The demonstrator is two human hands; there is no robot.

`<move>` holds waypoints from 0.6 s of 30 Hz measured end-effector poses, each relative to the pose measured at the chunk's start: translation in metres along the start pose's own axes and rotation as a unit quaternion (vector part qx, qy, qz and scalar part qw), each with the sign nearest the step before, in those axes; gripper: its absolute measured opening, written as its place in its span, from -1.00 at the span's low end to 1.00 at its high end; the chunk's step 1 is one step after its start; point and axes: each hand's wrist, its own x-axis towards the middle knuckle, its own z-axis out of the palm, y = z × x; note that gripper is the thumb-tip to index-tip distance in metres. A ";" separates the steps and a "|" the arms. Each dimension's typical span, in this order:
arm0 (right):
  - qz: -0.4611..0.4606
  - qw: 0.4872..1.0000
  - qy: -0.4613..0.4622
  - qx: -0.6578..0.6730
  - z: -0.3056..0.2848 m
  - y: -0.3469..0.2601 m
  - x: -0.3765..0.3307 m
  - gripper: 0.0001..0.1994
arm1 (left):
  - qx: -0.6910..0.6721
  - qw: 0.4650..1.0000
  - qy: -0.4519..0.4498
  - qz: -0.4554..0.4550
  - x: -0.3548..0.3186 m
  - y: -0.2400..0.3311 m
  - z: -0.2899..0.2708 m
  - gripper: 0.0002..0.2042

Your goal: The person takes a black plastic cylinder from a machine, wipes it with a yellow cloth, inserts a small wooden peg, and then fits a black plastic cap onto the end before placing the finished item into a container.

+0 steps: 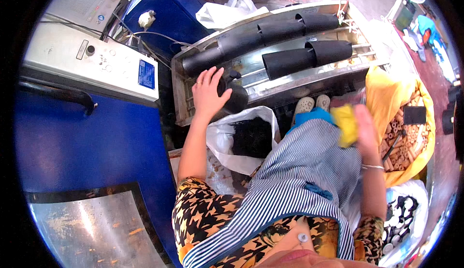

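My left hand reaches into the left end of a long metal trough. Its fingers are stretched and spread, and they rest against a short black cylinder standing near the trough's front wall. In my right hand, smeared by motion, is a crumpled yellow cloth, held in front of my striped apron. Black tube-shaped pieces lie end to end along the trough's far side. Closer to me, a shorter pair of black tubes sits on a rod.
Below the trough a white sack holds black scraps. To the right stand a yellow sack of small tan tubes and a white bag of black and white pieces. A blue machine with a white panel fills the left.
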 end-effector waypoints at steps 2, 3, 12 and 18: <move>0.092 0.986 0.001 0.138 0.074 0.022 0.023 -0.72 | -0.014 1.000 0.008 0.007 0.005 0.010 0.000 -0.27; 0.136 0.967 -0.048 0.208 0.114 0.015 0.029 -0.77 | -0.016 1.000 0.010 0.001 0.001 0.008 0.000 -0.25; -0.407 0.898 -0.083 -0.144 0.314 -0.006 0.098 -0.77 | -0.011 0.999 0.028 0.023 -0.008 0.006 0.001 -0.14; -0.250 0.959 -0.050 -0.120 0.337 0.012 0.133 -0.85 | -0.042 0.999 0.025 0.008 -0.005 0.018 -0.006 -0.13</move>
